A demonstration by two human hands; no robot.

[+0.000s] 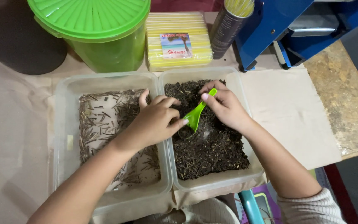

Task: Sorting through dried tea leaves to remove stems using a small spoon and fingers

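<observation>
Scoop (196, 113), bright green plastic, pinched by right hand (224, 105); left hand (156, 120) curled, fingertips touching bowl.

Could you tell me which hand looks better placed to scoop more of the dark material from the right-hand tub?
Probably the right hand: it already holds the green scoop by its handle over the right tub of dark material. The left hand only meets the scoop's bowl at the divide with the left tub.

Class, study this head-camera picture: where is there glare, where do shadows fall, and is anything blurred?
Head view: soft glare on the green lid and clear tub rims; faint shadow under the left hand and right hand holding the green spoon; hands and dark flakes sharp; no evident blur.
</observation>
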